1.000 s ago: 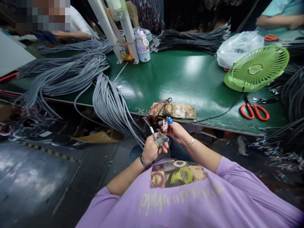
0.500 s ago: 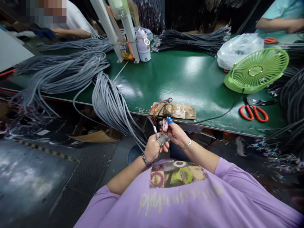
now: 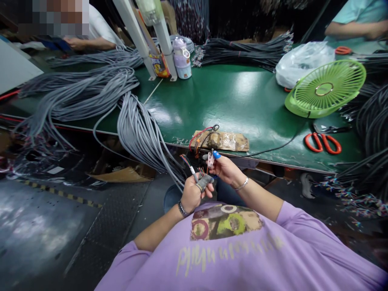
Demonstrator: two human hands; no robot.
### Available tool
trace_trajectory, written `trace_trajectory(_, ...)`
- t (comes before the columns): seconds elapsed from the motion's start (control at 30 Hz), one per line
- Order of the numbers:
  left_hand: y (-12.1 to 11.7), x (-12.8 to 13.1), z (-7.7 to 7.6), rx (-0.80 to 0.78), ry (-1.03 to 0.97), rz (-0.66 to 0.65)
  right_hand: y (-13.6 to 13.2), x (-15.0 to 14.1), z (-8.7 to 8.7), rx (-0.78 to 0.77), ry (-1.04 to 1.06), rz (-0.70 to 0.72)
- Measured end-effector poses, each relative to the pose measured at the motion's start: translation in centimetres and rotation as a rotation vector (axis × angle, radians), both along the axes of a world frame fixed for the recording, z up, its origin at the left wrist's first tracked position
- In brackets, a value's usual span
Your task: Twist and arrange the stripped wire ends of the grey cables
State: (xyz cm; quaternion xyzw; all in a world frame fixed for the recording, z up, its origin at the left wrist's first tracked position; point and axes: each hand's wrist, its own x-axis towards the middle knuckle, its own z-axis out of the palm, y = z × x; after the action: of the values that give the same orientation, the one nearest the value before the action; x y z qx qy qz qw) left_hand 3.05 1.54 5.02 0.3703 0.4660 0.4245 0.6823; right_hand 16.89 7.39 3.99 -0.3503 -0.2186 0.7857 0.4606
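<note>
My left hand [image 3: 191,195], its thumb in a grey cover, is closed around a grey cable. A white sleeve [image 3: 192,170] shows on the cable above the fist, with thin coloured wires [image 3: 185,160] fanning out of its end. More fine wires [image 3: 203,171] stick up between the two hands. My right hand [image 3: 229,173], with a blue cover on the thumb, pinches a small pale pink clip-like piece [image 3: 210,159] beside those wires. Just beyond, a taped cardboard block [image 3: 232,141] lies at the table edge, with red and black leads [image 3: 202,135] at its left end.
A large bundle of grey cables [image 3: 136,125] hangs over the table edge at left. Red-handled scissors [image 3: 323,142], a green fan [image 3: 327,91] and a plastic bag [image 3: 303,62] are at right. A bottle [image 3: 182,58] stands by the post. Two other people work across the table.
My left hand has shifted slightly left and down, and the sleeved cable end now tilts left, away from the leads. My right hand has barely moved and keeps its pinch.
</note>
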Motion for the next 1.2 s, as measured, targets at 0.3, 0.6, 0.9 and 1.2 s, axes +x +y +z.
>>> trace_trajectory(0.3, 0.6, 0.6, -0.3, 0.003, -0.007, 0.067, 0.4, -0.4, -0.9, -0.088, 0.073, -0.056)
trace_trajectory(0.6, 1.1, 0.8, -0.4, 0.039, -0.057, 0.242, 0.4, -0.4, -0.9, -0.058, 0.071, -0.047)
trace_trajectory(0.9, 1.1, 0.8, -1.7, 0.041, -0.039, 0.258, -2.5, -1.0, -1.7, 0.222, -0.123, 0.014)
trace_trajectory(1.2, 0.4, -0.1, -3.0, 0.111, 0.134, 0.089, -2.5, -1.3, -1.5, 0.263, -0.362, -0.048)
